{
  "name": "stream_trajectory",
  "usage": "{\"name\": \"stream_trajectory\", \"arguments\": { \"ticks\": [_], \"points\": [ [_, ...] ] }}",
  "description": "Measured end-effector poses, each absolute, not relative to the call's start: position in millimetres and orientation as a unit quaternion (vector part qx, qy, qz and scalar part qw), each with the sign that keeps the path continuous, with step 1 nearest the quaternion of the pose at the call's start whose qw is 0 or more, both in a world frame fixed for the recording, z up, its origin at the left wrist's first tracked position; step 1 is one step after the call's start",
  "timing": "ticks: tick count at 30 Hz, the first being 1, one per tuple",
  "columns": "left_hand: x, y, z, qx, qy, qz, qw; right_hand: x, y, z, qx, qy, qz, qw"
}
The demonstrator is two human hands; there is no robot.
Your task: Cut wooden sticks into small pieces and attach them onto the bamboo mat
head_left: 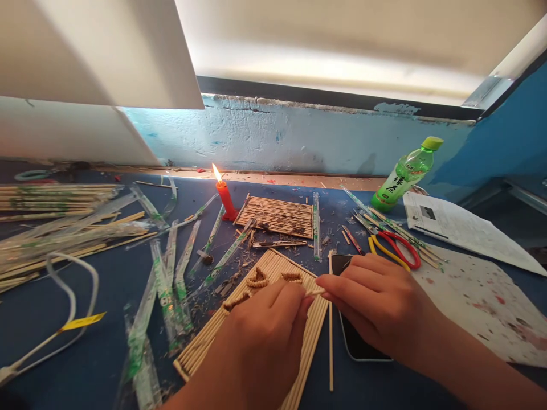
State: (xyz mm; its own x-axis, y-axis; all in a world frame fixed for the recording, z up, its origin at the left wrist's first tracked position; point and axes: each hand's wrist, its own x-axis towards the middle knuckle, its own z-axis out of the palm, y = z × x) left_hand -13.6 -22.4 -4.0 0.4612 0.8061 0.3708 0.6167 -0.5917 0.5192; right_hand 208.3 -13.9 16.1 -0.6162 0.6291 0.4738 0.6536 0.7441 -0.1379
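A short pale piece of wooden stick (315, 292) spans the gap between my two hands. My left hand (267, 336) pinches one end of it, and the fingertips of my right hand (371, 296) close on the other. Below them lies a panel of round wooden sticks (314, 330) set side by side, partly covered by my left hand. On that panel rest small curved rows of short stick pieces (257, 279) with browned edges. One loose chopstick (330, 341) lies beside the panel, and a black phone (363, 336) is partly under my right hand.
A lit red candle (225, 196) stands near a smaller scorched stick panel (276, 215). A utility knife (280, 244), red-and-yellow pliers (395, 247) and a green tea bottle (404, 176) are around. Plastic wrappers (162, 279), bundled chopsticks (51, 199) and a white cable (72, 285) lie left.
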Motion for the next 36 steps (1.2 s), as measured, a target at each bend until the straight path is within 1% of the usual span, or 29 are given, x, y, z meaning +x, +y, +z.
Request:
{"name": "stream_trajectory", "arguments": {
  "ticks": [3, 6, 8, 10, 14, 16, 19, 21, 23, 27, 30, 33, 36],
  "points": [
    [-14.2, -23.3, -6.4, 0.836, 0.427, 0.314, 0.140, 201.2, -18.1, 11.5, -0.382, -0.887, -0.015, 0.259],
    [-13.6, -23.4, -5.1, 0.815, 0.436, 0.329, 0.193, 197.9, -22.7, 6.0, -0.409, -0.869, 0.000, 0.278],
    [-12.9, -22.6, -0.6, 0.786, 0.442, 0.331, 0.279, 197.9, -24.4, 5.7, -0.429, -0.854, 0.020, 0.295],
    [-12.3, -20.8, 5.8, 0.724, 0.458, 0.319, 0.405, 199.4, -24.6, 10.0, -0.445, -0.842, 0.076, 0.297],
    [-12.1, -15.7, 16.6, 0.502, 0.473, 0.271, 0.671, 203.7, -22.9, 25.9, -0.436, -0.827, 0.223, 0.275],
    [-12.5, -13.5, 18.3, 0.407, 0.445, 0.257, 0.755, 205.3, -22.7, 31.4, -0.427, -0.823, 0.258, 0.273],
    [-13.9, -11.2, 17.7, 0.342, 0.405, 0.248, 0.811, 206.8, -23.3, 32.0, -0.420, -0.822, 0.284, 0.261],
    [-15.8, -10.4, 16.6, 0.353, 0.400, 0.233, 0.813, 207.9, -23.3, 29.1, -0.430, -0.817, 0.289, 0.252],
    [-18.8, -10.4, 16.0, 0.422, 0.431, 0.213, 0.769, 209.3, -22.2, 25.9, -0.452, -0.809, 0.280, 0.250],
    [-25.1, -14.2, 15.4, 0.618, 0.502, 0.150, 0.586, 211.6, -18.4, 23.0, -0.477, -0.807, 0.249, 0.243],
    [-26.1, -18.5, 14.0, 0.696, 0.510, 0.109, 0.493, 211.2, -17.0, 22.5, -0.464, -0.818, 0.253, 0.227],
    [-23.8, -21.1, 13.9, 0.731, 0.511, 0.067, 0.447, 209.7, -17.3, 20.5, -0.456, -0.827, 0.254, 0.208],
    [-21.6, -21.7, 16.8, 0.740, 0.516, 0.067, 0.426, 208.3, -17.1, 17.7, -0.451, -0.833, 0.256, 0.195]
  ]
}}
